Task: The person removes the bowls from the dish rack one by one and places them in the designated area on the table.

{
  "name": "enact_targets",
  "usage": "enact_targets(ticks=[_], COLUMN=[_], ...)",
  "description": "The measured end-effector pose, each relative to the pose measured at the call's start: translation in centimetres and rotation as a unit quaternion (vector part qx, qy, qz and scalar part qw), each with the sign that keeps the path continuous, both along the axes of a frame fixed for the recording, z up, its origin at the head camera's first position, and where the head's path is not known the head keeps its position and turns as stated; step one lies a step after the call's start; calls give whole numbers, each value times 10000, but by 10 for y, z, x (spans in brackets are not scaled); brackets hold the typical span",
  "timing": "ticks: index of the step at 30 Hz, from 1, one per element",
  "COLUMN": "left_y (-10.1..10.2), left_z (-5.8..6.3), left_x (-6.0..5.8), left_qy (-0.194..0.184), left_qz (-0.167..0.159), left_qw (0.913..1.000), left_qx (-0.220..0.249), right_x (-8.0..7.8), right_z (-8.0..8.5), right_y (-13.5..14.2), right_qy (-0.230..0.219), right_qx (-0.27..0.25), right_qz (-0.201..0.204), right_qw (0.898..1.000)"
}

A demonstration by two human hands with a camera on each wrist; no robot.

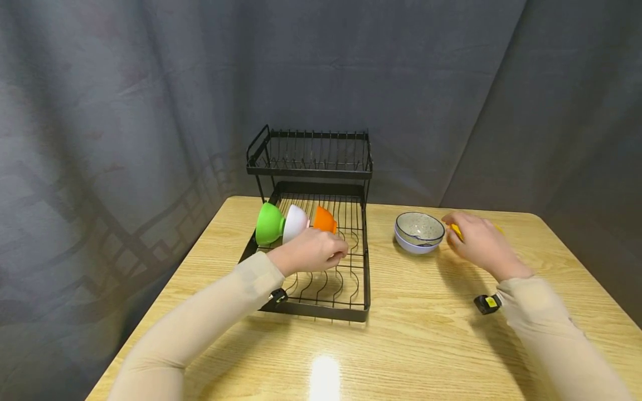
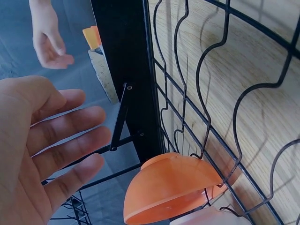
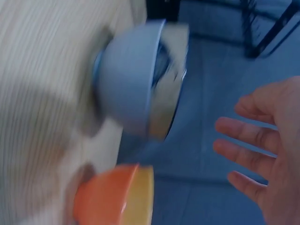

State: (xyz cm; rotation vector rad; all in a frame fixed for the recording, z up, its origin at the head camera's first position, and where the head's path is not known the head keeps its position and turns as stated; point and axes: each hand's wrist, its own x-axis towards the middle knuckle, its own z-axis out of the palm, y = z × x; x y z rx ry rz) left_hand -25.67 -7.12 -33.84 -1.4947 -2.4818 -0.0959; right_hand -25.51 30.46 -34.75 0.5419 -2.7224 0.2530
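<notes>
Basically, L fingers (image 2: 75,123) & R fingers (image 3: 253,135) loose, nr tilted orange bowl (image 2: 173,180) & speckled bowl (image 1: 420,226) resp.

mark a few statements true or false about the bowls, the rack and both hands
1. The left hand is over the black wire dish rack, the right hand over the light wooden table. True.
2. The left hand grips a bowl. False: it holds nothing.
3. The round speckled bowl sits inside the round pale lavender bowl. True.
4. This nested pair stands in the rack. False: it stands on the table.
5. In the rack, the round white bowl is between the round green bowl and the round orange bowl. True.
6. Those three are in the upper tier. False: they are in the lower tier.
</notes>
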Motion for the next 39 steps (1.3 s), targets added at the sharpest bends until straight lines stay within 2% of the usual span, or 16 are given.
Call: enact_targets(ticks=[4, 10, 16, 20, 24, 27, 30, 32, 34, 36, 39], left_y=[-1, -1, -1, -2, -3, -4, -4, -5, -5, -6, -7], left_z=[1, 4, 7, 7, 8, 12, 18, 23, 27, 30, 33], left_x=[0, 1, 1, 0, 0, -1, -5, -8, -13, -18, -25], left_qy=[30, -54, -137, -130, -68, 32, -100, -411, -859, -1328, -2049], left_qz=[2, 60, 69, 73, 118, 352, 958, 1530, 2157, 2705, 3321], left_qw=[10000, 10000, 9999, 9999, 9999, 9993, 9953, 9870, 9714, 9495, 9108], left_qx=[3, -28, -16, 15, 59, 90, 136, 253, 505, 870, 1349], right_x=[6, 19, 24, 26, 28, 28, 29, 29, 29, 30, 30], right_z=[2, 3, -7, -15, -23, -26, -27, -27, -27, -27, -27], right_y=[-17, -40, -53, -58, -60, -62, -63, -64, -64, -64, -65], right_qy=[263, -298, -463, -563, -846, -981, -977, -973, -986, -990, -999], right_qx=[-17, -20, 52, 98, 168, 237, 263, 262, 267, 265, 251], right_qz=[447, 762, 1134, 1234, 1246, 1229, 1239, 1252, 1260, 1267, 1261], right_qw=[9987, 9966, 9925, 9907, 9885, 9873, 9871, 9870, 9868, 9866, 9867])
